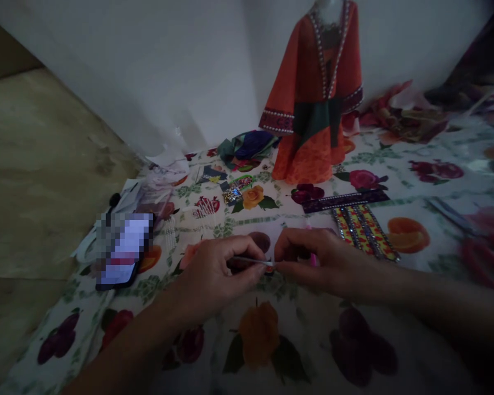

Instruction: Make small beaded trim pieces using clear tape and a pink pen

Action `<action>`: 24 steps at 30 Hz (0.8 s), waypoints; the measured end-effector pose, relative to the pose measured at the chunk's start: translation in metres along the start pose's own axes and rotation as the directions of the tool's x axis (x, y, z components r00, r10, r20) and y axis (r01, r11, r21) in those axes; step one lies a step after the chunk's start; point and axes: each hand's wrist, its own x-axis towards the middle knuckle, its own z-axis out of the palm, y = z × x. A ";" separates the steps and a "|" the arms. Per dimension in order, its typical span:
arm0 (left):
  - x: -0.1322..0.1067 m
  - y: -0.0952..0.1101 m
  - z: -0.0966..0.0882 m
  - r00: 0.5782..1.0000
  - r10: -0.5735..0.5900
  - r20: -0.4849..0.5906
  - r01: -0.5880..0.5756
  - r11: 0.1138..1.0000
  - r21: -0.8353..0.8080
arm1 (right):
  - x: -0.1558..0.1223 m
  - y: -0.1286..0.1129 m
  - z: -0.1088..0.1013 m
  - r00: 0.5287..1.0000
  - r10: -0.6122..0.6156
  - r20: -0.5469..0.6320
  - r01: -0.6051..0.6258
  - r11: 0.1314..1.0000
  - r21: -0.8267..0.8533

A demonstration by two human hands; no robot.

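Note:
My left hand [218, 269] is closed, pinching a thin, pale, narrow strip [253, 261] between thumb and forefinger. The strip's right end meets the fingertips of my right hand [329, 266], which is also closed in a pinch. Whatever sits between those right fingertips is too small to make out. A bit of a pink stick-like thing [313, 259] shows in the gap of my right hand; I cannot tell whether it is held. Behind my right wrist lies a patterned yellow-and-red piece [366, 230] with shiny rows, beside a dark purple beaded band [346, 201].
A doll-sized orange dress [304, 159] with beaded trim stands on a form at the back. On the fruit-print cloth [214, 351] are a phone [125, 252] at left, bead strips [170, 233], a glittery square [231, 195], folded fabric [251, 145] and scissors [456, 216] at right.

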 end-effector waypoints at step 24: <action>0.011 -0.011 0.006 0.984 -0.077 0.162 0.072 0.997 0.038 | -0.001 -0.009 0.004 0.994 0.108 -0.018 -0.110 0.991 -0.079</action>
